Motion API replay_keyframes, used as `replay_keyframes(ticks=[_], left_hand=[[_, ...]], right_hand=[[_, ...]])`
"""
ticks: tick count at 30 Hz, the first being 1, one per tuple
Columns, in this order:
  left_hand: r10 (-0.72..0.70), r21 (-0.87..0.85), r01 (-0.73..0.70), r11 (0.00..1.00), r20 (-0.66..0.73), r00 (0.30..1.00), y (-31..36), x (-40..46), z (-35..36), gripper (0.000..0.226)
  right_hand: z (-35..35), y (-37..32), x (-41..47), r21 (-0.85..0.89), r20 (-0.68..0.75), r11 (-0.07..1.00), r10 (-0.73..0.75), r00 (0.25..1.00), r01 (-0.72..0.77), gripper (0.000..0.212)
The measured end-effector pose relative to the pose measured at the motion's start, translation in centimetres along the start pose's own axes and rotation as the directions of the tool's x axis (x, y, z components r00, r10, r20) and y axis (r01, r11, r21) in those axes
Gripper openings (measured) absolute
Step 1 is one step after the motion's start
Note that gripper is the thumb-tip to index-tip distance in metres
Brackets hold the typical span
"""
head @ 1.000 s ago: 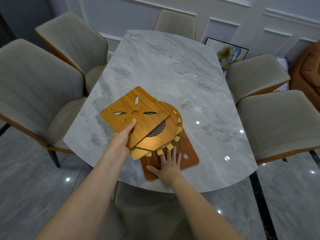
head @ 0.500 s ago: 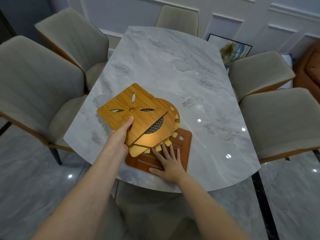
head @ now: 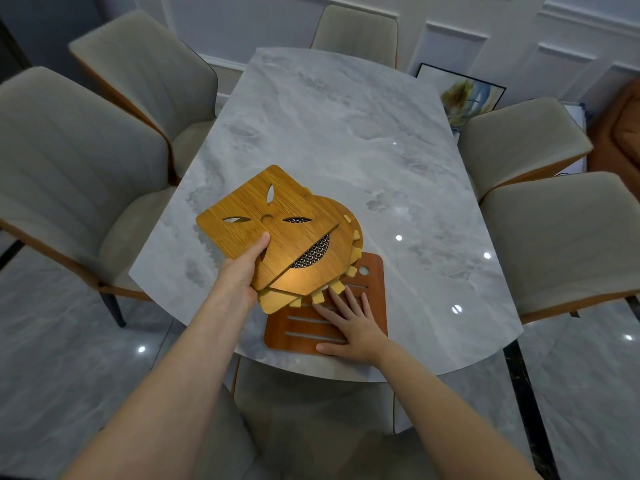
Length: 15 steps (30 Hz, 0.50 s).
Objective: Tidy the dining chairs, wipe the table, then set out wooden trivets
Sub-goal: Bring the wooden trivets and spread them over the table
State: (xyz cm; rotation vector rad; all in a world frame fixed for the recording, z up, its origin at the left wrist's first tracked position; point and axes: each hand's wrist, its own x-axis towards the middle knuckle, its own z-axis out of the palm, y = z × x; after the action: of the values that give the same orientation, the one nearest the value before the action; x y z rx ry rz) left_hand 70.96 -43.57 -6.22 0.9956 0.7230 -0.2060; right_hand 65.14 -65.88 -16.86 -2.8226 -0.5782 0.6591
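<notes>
My left hand grips a fanned stack of wooden trivets above the near end of the grey marble table; its thumb lies on the top square trivet with leaf cut-outs. A round toothed trivet shows beneath. A dark reddish slatted trivet lies flat on the table near the front edge. My right hand presses on it with straight, spread fingers.
Beige upholstered chairs surround the table: two on the left, two on the right, one at the far end and one below me. A framed picture leans on the far wall. The floor is glossy tile.
The reddish trivet has been turned and slid on the table under my right hand, and now lies nearly square to the front edge. My left hand keeps holding the stack.
</notes>
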Motion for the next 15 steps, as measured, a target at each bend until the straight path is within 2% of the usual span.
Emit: replay_keyframes(ticks=[8,15], left_hand=[[-0.01,0.017,0.01,1.0,-0.006,1.0,-0.3,0.02,-0.08,0.045],[-0.02,0.027,0.02,0.999,-0.005,1.0,-0.72,0.21,-0.11,0.04]], right_hand=[[-0.5,0.57,0.94,0.008,-0.006,0.999,0.042,0.999,-0.042,0.073],[-0.33,0.66,1.03,0.014,-0.008,0.999,0.031,0.999,-0.031,0.087]])
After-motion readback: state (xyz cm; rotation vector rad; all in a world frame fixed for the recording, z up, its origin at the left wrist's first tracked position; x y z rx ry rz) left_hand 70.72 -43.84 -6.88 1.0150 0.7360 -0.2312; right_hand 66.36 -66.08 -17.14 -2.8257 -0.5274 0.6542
